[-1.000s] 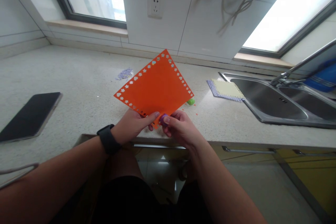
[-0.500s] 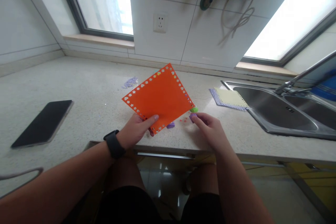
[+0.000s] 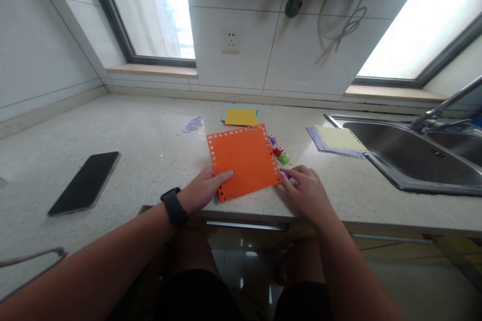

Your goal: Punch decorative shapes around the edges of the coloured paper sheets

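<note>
My left hand (image 3: 203,188) is closed on the left edge of an orange sheet of paper (image 3: 246,158), thumb on top. Star, heart and flower shaped holes run along its borders. At the sheet's lower right corner, my right hand (image 3: 307,193) grips a small purple paper punch (image 3: 285,174), mostly hidden by the fingers. The punch meets the corner; whether the paper is inside its slot I cannot tell. Just beyond the sheet's right edge lie a green punch (image 3: 284,158), a red punch (image 3: 277,151) and another purple punch (image 3: 271,138).
Yellow and blue sheets (image 3: 241,117) lie behind the orange one. Purple paper scraps (image 3: 194,124) are heaped to the left. A dark tablet (image 3: 85,183) rests on the left counter. Cream and purple punched sheets (image 3: 339,139) sit beside the steel sink (image 3: 387,145).
The orange sheet has turned and come down, uncovering the yellow and blue sheets and more punches. The purple punch in my right hand is now at its lower right corner.
</note>
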Demonstrator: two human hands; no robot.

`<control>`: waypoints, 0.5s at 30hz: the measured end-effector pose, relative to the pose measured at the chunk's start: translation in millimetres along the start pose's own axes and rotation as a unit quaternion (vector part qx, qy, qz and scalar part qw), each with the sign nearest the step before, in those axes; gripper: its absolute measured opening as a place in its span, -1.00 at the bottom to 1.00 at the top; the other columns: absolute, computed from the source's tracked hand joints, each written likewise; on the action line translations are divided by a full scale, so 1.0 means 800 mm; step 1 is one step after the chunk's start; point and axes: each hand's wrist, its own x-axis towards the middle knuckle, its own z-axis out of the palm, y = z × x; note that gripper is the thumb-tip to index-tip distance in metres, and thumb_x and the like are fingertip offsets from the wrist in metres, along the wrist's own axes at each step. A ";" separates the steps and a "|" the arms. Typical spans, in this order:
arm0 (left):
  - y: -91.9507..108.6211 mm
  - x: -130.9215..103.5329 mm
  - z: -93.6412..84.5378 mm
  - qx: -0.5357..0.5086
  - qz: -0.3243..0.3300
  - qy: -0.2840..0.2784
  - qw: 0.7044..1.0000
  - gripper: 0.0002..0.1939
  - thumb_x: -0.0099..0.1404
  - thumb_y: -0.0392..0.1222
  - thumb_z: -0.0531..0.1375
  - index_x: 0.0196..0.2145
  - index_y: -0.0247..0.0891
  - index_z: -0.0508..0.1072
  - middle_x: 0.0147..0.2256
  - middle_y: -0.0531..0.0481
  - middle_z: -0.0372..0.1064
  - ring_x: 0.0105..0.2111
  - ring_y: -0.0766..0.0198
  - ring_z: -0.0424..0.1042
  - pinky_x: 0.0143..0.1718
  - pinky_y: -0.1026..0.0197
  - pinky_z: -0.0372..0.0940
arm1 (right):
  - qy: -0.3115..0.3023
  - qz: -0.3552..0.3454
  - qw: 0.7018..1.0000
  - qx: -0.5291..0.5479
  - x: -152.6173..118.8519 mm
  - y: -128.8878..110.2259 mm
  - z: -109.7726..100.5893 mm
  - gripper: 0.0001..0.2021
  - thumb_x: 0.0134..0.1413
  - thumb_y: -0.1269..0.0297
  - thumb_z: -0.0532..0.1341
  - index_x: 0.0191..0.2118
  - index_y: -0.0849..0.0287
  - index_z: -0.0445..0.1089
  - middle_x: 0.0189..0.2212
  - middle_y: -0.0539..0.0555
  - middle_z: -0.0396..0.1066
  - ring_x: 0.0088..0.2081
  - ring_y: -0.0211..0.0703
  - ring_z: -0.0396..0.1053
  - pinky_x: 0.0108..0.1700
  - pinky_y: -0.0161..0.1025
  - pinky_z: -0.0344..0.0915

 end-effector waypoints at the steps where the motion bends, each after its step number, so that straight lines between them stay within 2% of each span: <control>1: 0.000 0.000 0.000 -0.010 -0.005 0.000 1.000 -0.64 0.26 0.04 0.30 -0.11 -0.27 0.59 -0.10 -0.18 0.61 -0.11 0.05 0.59 0.00 0.03 0.43 | -0.004 0.005 1.000 -0.005 0.000 -0.001 0.000 -0.63 0.30 0.05 0.10 -0.08 0.08 0.61 -0.23 0.19 0.49 -0.16 0.10 0.36 0.01 0.06 0.25; 5: -0.005 0.001 -0.004 -0.033 -0.048 0.009 0.998 -0.63 0.30 0.06 0.25 -0.10 -0.28 0.56 -0.21 -0.16 0.62 -0.43 0.20 0.56 -0.37 0.17 0.48 | -0.005 0.008 1.000 -0.020 0.000 -0.006 -0.002 -0.62 0.34 0.09 0.05 -0.07 0.11 0.58 -0.23 0.21 0.49 -0.16 0.11 0.35 -0.01 0.05 0.25; 7: -0.007 0.002 -0.006 -0.039 -0.059 0.013 0.997 -0.61 0.32 0.08 0.23 -0.09 -0.28 0.54 -0.24 -0.15 0.61 -0.51 0.24 0.50 -0.48 0.19 0.45 | 0.005 0.001 1.000 -0.027 -0.001 -0.008 -0.002 -0.62 0.34 0.12 0.04 -0.05 0.15 0.55 -0.22 0.22 0.48 -0.15 0.12 0.35 -0.01 0.03 0.24; 12: -0.006 0.001 -0.006 -0.054 -0.066 0.026 0.996 -0.68 0.32 0.03 0.22 -0.11 -0.24 0.52 -0.21 -0.12 0.59 -0.42 0.18 0.52 -0.45 0.15 0.47 | 0.020 -0.007 0.999 -0.031 -0.002 -0.008 0.001 -0.62 0.35 0.13 0.02 -0.04 0.22 0.50 -0.18 0.23 0.49 -0.12 0.14 0.35 0.00 0.04 0.23; 15: -0.004 0.000 -0.005 -0.052 -0.062 0.026 0.996 -0.70 0.32 0.02 0.23 -0.12 -0.24 0.53 -0.23 -0.12 0.58 -0.43 0.19 0.51 -0.46 0.16 0.46 | 0.020 -0.004 0.999 -0.028 -0.002 -0.006 0.003 -0.63 0.34 0.12 0.03 -0.03 0.22 0.49 -0.16 0.23 0.49 -0.10 0.15 0.34 0.01 0.04 0.23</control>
